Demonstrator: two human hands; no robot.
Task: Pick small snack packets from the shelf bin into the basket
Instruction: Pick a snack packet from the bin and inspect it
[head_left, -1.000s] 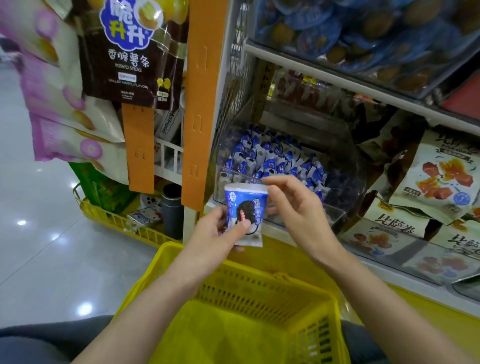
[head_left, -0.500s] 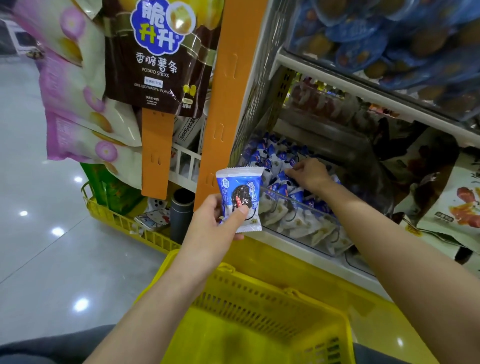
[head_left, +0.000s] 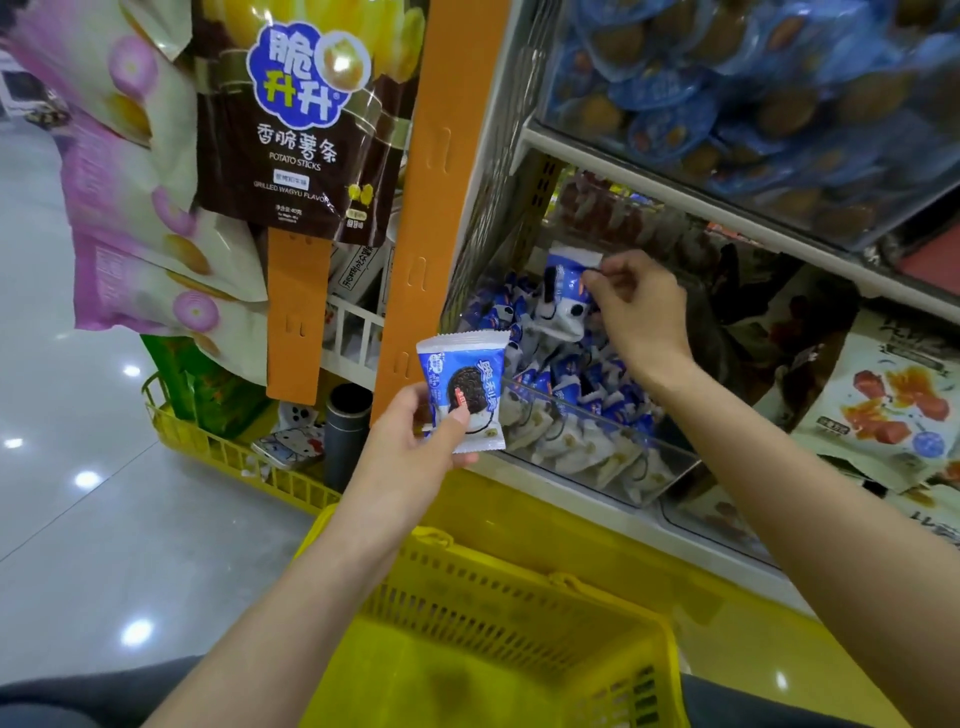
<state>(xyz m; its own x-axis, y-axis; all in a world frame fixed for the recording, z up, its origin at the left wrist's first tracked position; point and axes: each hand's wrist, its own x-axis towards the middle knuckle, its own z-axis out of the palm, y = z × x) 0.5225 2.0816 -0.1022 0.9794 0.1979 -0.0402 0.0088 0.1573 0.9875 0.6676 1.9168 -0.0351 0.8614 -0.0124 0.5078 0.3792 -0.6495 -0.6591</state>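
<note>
Grips one blue-and-white snack packet upright in the left hand, thumb curled across its front and fingers behind, just in front of the clear shelf bin and above the far rim of the yellow basket. Pinches a second packet by its right edge between thumb and fingertips of the right hand, other fingers curled, over the heap of packets inside the bin.
</note>
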